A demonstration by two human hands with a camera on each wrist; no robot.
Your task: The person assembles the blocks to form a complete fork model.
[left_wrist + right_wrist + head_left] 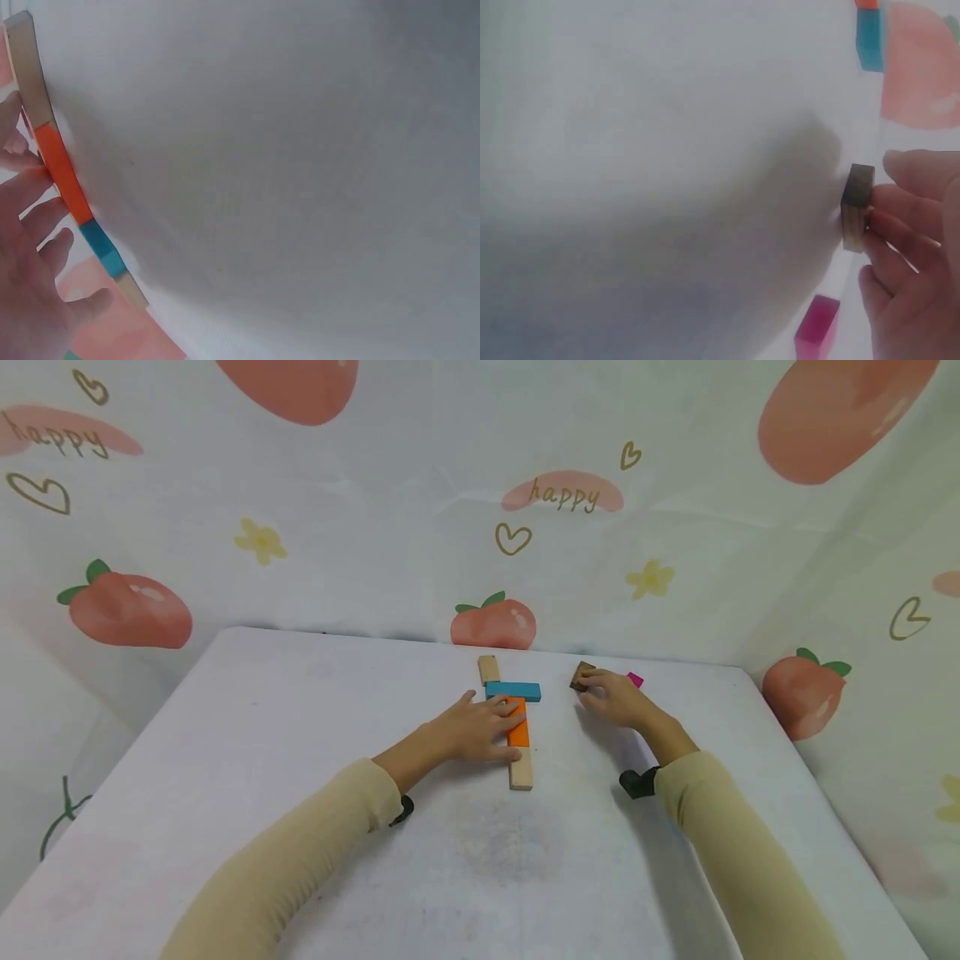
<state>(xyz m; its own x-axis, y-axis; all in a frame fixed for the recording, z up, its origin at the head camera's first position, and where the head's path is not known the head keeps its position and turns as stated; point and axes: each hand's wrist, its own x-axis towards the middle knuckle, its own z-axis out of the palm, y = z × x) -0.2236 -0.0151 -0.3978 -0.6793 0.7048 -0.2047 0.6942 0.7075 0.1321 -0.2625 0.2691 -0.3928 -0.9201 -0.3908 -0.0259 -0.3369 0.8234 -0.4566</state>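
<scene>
A row of wooden blocks runs away from me on the white table: a plain block (521, 770), an orange block (519, 727), a blue block (513, 692) laid crosswise, and another plain block (487, 670) at the far end. My left hand (472, 729) lies over the row from the left, spread fingertips on the orange block and at the near plain block. To the right, my right hand (613, 697) reaches a dark brown block (857, 206). Its fingertips touch that block's side, while the thumb stands apart from it in the right wrist view.
A pink block (817, 328) lies on the table (360, 677) just beyond my right hand. Behind the table hangs a white cloth (390, 527) printed with peaches, hearts and flowers. Each wrist wears a dark strap.
</scene>
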